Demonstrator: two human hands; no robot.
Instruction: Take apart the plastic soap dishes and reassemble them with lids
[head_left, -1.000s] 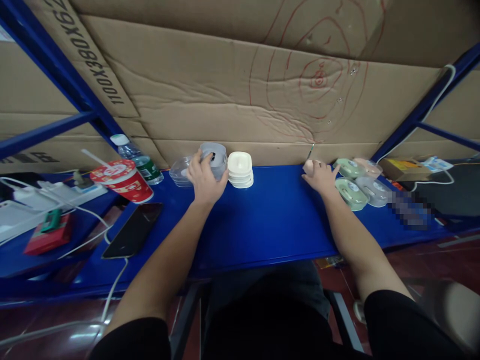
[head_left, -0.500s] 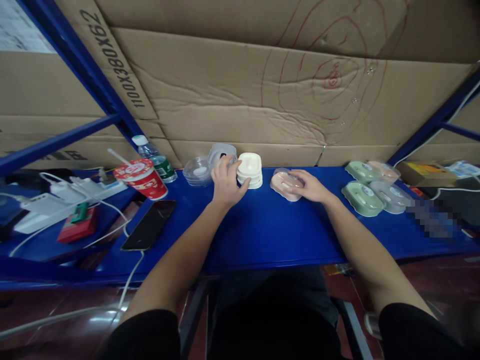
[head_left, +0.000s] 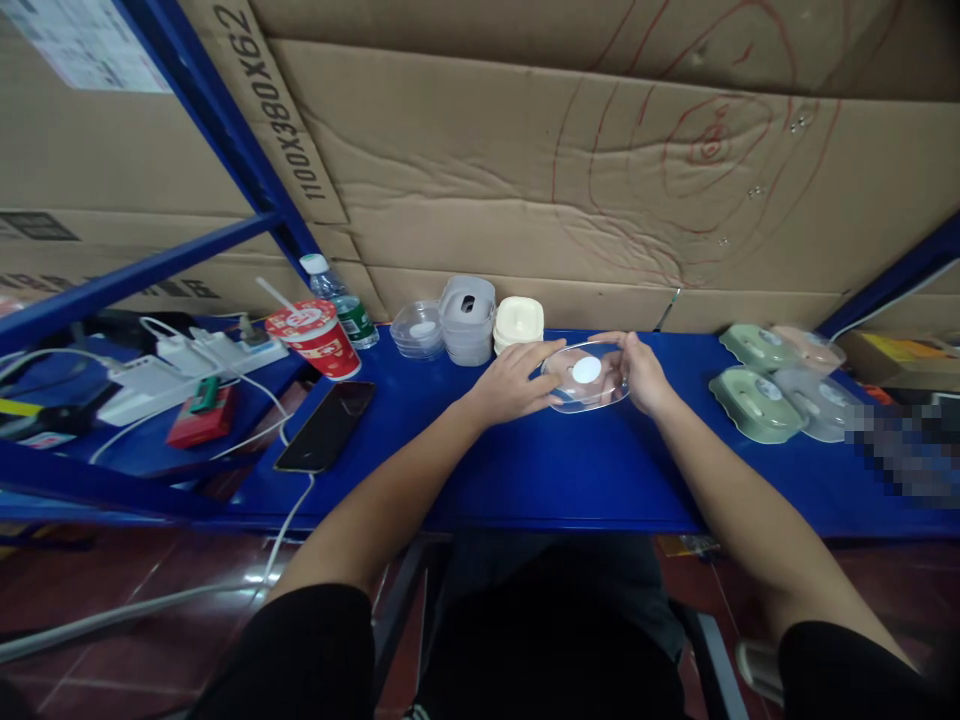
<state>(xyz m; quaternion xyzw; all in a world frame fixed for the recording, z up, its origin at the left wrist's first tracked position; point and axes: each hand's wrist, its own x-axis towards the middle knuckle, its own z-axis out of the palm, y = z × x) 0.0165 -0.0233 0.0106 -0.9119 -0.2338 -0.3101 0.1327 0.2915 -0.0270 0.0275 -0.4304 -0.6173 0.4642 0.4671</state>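
A: Where is the piece being handled?

B: Between the two hands, over the smooth blue counter point(head_left: 540, 470). It is a clear, glossy plastic container with rounded corners point(head_left: 577, 394), its face tilted toward the wearer, and a flat white oval label point(head_left: 586, 370) sits on it. A pinkish tone shows through; I cannot tell whether that is an insert or skin.

A: And the grip on each side?

B: The left hand point(head_left: 514, 388) has its fingertips on the near-left rim, fingers slightly spread. The right hand point(head_left: 643, 375) curls round the opposite edge, some of its fingers visible through the plastic. Both hold the container.

A: What stands behind?

B: Three stacks in a row: shallow clear plastic shells point(head_left: 418, 330) at the left, taller grey rounded-square pieces with a dark oval on top point(head_left: 468, 325) in the middle, then cream rounded-square pieces with a dished top point(head_left: 520, 318), partly hidden by the left hand.

A: To the right?

B: A cluster of moulded, clear-covered boxes: two pale green ones point(head_left: 752, 405), a pink one point(head_left: 810, 348) and a grey one point(head_left: 819, 402).

A: The backdrop?

B: Matte brown cardboard point(head_left: 450, 170), creased, with wobbly red rings drawn on it.
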